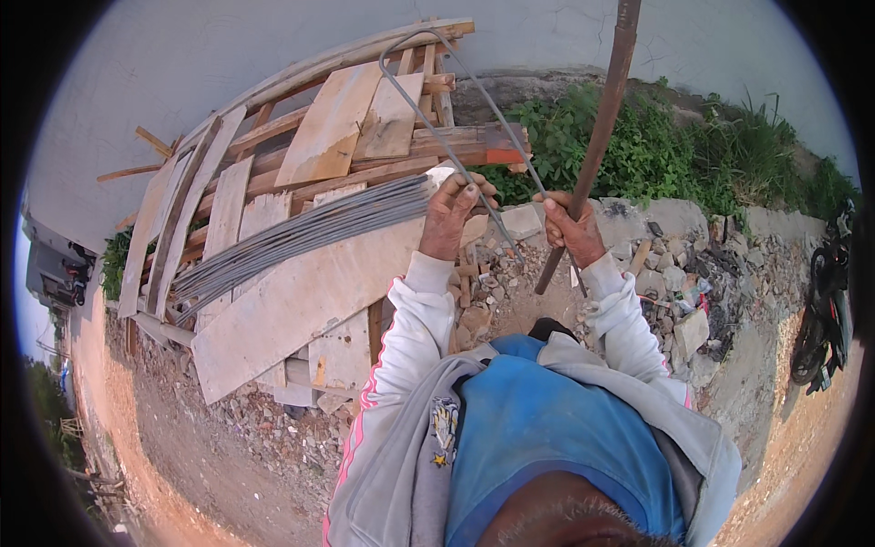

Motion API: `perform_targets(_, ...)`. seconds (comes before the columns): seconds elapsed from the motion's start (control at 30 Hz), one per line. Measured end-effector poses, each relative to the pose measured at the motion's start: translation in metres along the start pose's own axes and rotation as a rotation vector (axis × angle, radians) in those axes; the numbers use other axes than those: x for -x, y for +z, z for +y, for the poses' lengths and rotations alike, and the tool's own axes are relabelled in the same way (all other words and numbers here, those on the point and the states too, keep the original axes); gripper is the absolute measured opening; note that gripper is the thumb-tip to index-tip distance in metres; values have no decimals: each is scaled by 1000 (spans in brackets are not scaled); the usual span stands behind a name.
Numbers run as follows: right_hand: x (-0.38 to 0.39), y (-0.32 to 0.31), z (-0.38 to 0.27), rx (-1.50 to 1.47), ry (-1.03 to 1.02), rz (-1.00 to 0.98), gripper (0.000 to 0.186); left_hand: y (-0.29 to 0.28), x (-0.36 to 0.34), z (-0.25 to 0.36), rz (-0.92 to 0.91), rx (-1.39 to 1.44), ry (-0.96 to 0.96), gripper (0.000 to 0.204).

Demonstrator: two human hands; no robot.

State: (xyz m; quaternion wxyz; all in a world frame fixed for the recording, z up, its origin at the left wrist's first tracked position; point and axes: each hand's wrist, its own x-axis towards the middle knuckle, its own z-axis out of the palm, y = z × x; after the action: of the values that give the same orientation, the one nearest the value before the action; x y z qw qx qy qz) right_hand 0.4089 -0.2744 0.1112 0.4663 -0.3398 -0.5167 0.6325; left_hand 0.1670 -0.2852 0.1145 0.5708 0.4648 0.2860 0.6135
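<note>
A thin grey steel rod (493, 107), bent into a narrow loop with rounded corners at its far end, is held up between my two hands. My left hand (451, 214) is closed around its left leg, with the loose end poking out past the fingers. On the other leg, my right hand (574, 230) has its thumb and fingers pinched, and that end points down below the hand. A thick rust-brown pole (608, 109) slants past my right fingers; I cannot tell whether they grip it too. Just left of my left hand lies a bundle of straight grey rods (310, 232).
Under the bundle is a pile of wooden boards (301, 310). Green weeds (638, 150) grow along the grey wall (228, 59). Broken rubble (679, 283) covers the ground at right, and dark coiled cables or straps (820, 314) sit at the far right.
</note>
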Motion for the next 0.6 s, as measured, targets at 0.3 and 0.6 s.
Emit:
perform_targets(0.3,-81,-91,-43,418,116,-236,40,-102,-111,50,509,-401,234,26)
perform_targets(0.6,-221,-204,-51,914,178,-417,38,-167,-165,-17,945,-549,-58,27)
